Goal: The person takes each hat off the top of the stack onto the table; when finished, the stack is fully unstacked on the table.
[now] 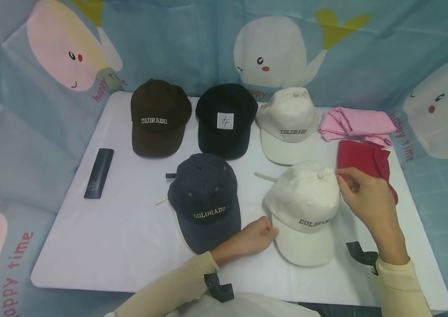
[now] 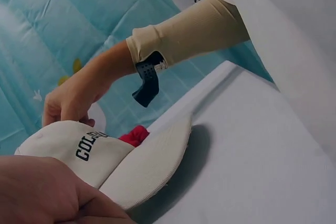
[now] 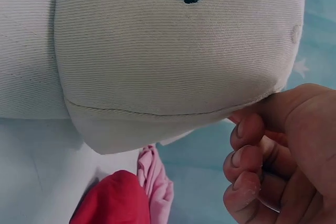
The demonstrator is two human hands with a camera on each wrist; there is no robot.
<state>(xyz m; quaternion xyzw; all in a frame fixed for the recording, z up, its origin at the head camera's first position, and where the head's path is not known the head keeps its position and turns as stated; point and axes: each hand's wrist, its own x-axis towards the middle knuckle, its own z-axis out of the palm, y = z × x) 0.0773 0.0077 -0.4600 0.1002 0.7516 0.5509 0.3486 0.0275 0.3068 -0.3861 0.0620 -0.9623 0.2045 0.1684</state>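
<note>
A cream baseball cap (image 1: 302, 198) with dark COLORADO lettering is between both hands, its brim toward the person. My left hand (image 1: 253, 235), fingers curled, holds the left edge of the brim where it meets the crown. On the other side, my right hand (image 1: 366, 196) pinches the crown's fabric near the top between thumb and forefinger. The right wrist view shows the other fingers of the right hand (image 3: 278, 156) curled loosely below the cap (image 3: 173, 51). Left of it lies a navy COLORADO cap (image 1: 204, 198), partly behind the left forearm.
Along the back of the white table (image 1: 128, 246) stand a brown cap (image 1: 158, 110), a black cap (image 1: 227, 101) and another cream cap (image 1: 287, 119). Folded pink cloth (image 1: 354, 123) and a red cloth item (image 1: 360, 160) lie at right. A flat black object (image 1: 99, 174) lies at left.
</note>
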